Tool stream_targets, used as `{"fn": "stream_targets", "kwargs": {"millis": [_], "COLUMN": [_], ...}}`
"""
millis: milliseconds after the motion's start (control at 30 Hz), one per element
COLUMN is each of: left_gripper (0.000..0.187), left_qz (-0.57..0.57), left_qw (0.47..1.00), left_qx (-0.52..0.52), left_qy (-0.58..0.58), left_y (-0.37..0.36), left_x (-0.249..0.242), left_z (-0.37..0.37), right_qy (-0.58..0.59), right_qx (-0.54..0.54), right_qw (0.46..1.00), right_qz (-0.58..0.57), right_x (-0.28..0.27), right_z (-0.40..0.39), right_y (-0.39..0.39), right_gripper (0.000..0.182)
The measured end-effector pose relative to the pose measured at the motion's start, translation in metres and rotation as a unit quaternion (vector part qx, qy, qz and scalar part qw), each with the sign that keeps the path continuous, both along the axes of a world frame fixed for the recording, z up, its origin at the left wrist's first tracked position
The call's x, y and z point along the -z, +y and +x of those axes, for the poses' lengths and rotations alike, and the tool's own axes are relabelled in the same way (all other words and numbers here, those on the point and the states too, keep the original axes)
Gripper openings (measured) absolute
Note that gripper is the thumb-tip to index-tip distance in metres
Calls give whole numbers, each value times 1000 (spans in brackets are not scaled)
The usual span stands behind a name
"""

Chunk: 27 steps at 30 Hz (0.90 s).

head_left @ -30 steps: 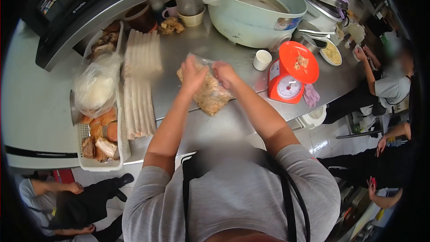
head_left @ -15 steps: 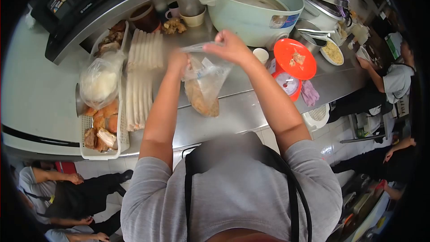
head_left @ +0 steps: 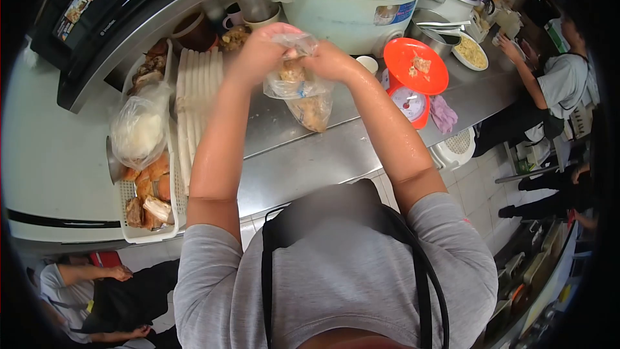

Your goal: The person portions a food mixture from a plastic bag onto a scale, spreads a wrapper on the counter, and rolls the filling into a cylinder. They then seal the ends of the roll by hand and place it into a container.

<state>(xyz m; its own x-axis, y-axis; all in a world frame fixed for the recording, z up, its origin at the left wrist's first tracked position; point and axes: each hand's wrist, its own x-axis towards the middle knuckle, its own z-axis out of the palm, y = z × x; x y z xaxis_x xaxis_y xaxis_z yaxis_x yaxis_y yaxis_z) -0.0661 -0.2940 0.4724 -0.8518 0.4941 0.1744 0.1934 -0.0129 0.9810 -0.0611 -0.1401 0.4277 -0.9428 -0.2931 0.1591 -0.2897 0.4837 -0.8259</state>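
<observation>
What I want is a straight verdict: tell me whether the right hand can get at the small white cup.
Probably yes, if the right hand lets go of the clear plastic bag: the small white cup stands just to its right, and nothing visible blocks the way.

Worktop: I see a long, shiny stainless-steel counter (head_left: pixel 310 161) crossing the scene and running off far right.
Far left: a raised grey metal shelf (head_left: pixel 181 11) carries a boxy black appliance (head_left: pixel 126 10) with a printed label.
Left side: I have a smooth, pale greenish-white panel (head_left: pixel 58 161) with a dark strip (head_left: pixel 64 223) along its near part.
Floor: pale square tiles (head_left: pixel 478 207) show right, beyond the counter.
Light: soft whitish glare on the steel.
</observation>
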Motion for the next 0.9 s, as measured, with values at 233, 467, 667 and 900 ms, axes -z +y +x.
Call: {"fn": "stream_targets", "kwargs": {"millis": [233,467,667,900], "left_gripper": [46,41,19,20], "left_qz": [-306,-472,-538,-342], "left_qw": [926,831,816,920], "left_qx": [-39,-82,-65,-125], "left_qy": [219,281,202,145], "left_y": [6,19,31,41], "left_x": [68,67,80,65], "left_z": [17,58,54,-1], "right_qy": [40,-157,-224,-151], "right_qx": [89,54,52,125], "right_qw": [992,940,930,967], "right_qz": [-85,-297,-288,-164], "right_x": [68,82,82,33], "right_z": [35,46,45,-7], "right_y": [3,12,19,22], "right_gripper": [19,14,10,19]}}
